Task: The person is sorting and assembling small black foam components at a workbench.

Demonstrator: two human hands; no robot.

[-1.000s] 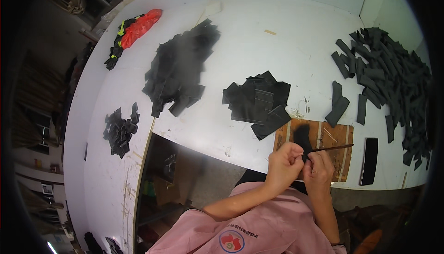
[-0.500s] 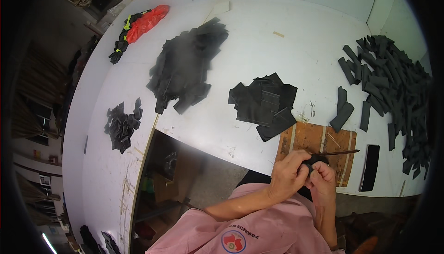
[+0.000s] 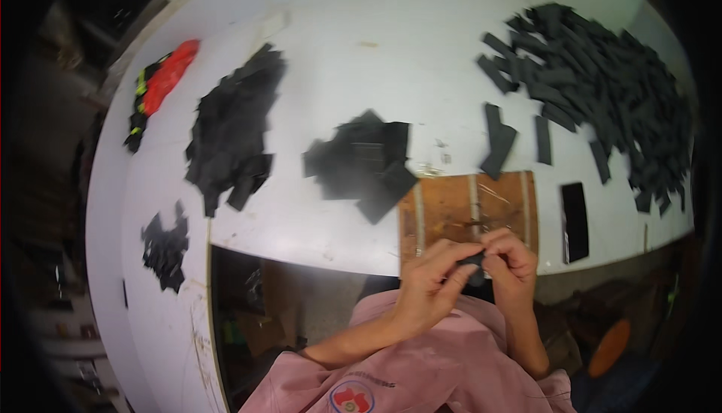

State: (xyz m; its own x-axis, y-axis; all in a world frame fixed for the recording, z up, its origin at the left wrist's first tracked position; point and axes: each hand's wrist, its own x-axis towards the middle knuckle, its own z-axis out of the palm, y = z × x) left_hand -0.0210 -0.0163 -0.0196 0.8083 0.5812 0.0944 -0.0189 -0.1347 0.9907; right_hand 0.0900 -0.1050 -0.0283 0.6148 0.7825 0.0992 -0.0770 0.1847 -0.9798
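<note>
In front of my body, over the near edge of the table, I hold a small black fabric piece (image 3: 474,266) between both hands. My left hand (image 3: 435,281) pinches it between thumb and fingers. On its other side my right hand (image 3: 511,263) grips it, the fingers curled. Just beyond the fingertips a thin dark rod (image 3: 470,223) shows blurred against the brown board (image 3: 444,195); whether a hand holds it I cannot tell. Beyond the board lies a loose pile of flat black fabric pieces (image 3: 361,161).
A large heap of narrow black folded strips (image 3: 602,90) covers the right side of the white table (image 3: 361,75). A black phone (image 3: 574,221) lies beside the board. To the left are a taller black fabric pile (image 3: 233,127), a small scrap pile (image 3: 165,251) and a red plastic bag (image 3: 171,75).
The view has shifted, so the table's contents sit further left. Both hands have turned the fabric; the rod, which pointed right from the hands, now shows shorter beyond them.
</note>
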